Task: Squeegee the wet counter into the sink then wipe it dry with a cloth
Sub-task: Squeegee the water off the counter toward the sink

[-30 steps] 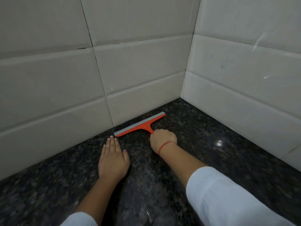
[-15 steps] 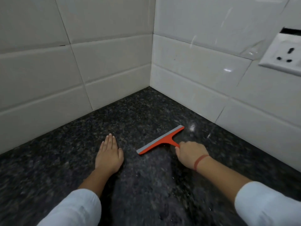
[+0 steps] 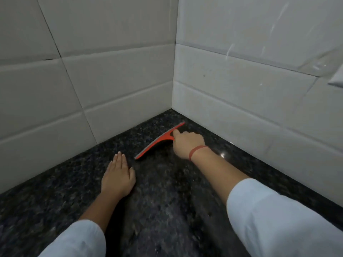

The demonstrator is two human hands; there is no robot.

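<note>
Nearest, my pale sleeves (image 3: 278,219) ran off the bottom edge, so my elbows were cut off. Ahead of them my left hand (image 3: 118,179) lay flat on the dark speckled counter (image 3: 167,210), fingers straight and pressed together, thumb a little out to the side, holding nothing. Farther on, my right hand (image 3: 187,144), a red band (image 3: 197,152) round its wrist, was curled over the handle of the orange squeegee (image 3: 156,144), forefinger stretched forward onto the neck. The handle itself was hidden under my palm. The blade lay slantwise on the counter, its near end just beyond my left fingertips and apart from them, its far end toward the corner of the tiled walls (image 3: 241,89). Whether the stone was wet I could not tell. A pale plate (image 3: 336,80) on the right wall was cut off by the edge.
</note>
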